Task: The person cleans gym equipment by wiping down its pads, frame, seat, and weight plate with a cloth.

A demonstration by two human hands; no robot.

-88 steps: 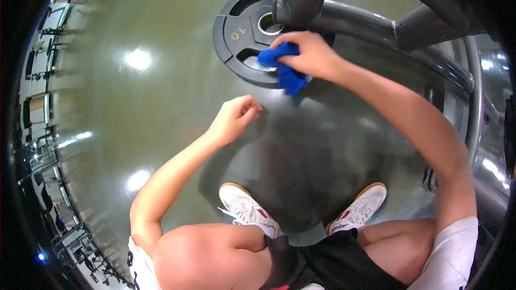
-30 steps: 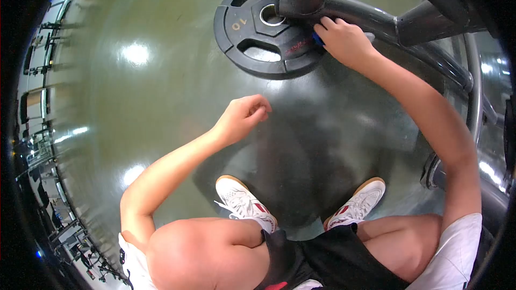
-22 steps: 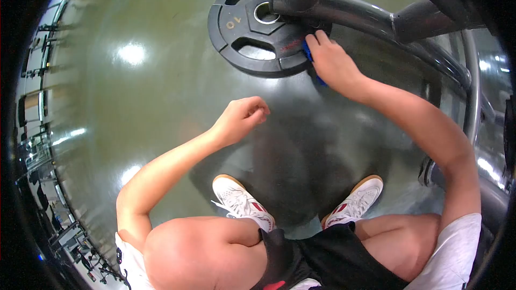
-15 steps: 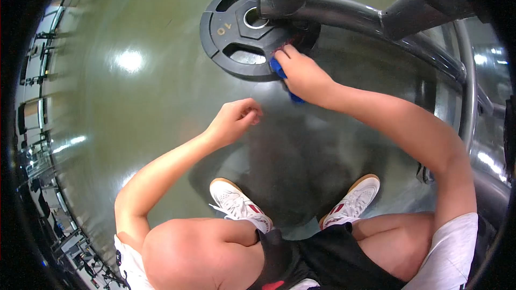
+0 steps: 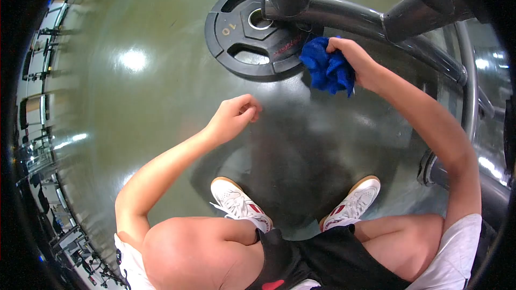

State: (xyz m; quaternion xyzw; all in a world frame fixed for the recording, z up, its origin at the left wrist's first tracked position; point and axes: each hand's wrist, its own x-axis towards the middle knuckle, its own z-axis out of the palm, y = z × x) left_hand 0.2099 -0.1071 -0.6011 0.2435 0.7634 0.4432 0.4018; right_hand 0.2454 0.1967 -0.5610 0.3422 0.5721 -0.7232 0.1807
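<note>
A blue cloth (image 5: 329, 70) is bunched in my right hand (image 5: 352, 58), just right of the black weight plate (image 5: 255, 47). The plate is marked 10, has slots around its metal centre ring, and shows red lettering on its right part. Its upper right lies under a dark metal frame. My left hand (image 5: 235, 116) hangs over the floor below the plate, fingers curled in, with nothing visible in it.
Thick dark tubes of the frame (image 5: 344, 13) run from top centre down the right side. My white shoes (image 5: 240, 202) rest on the shiny greenish floor (image 5: 161, 96). Gym equipment lines the far left edge.
My right hand has swept along the plate's lower right part, then moved right and turned, so more of the blue cloth shows. My left hand has stayed nearly in place.
</note>
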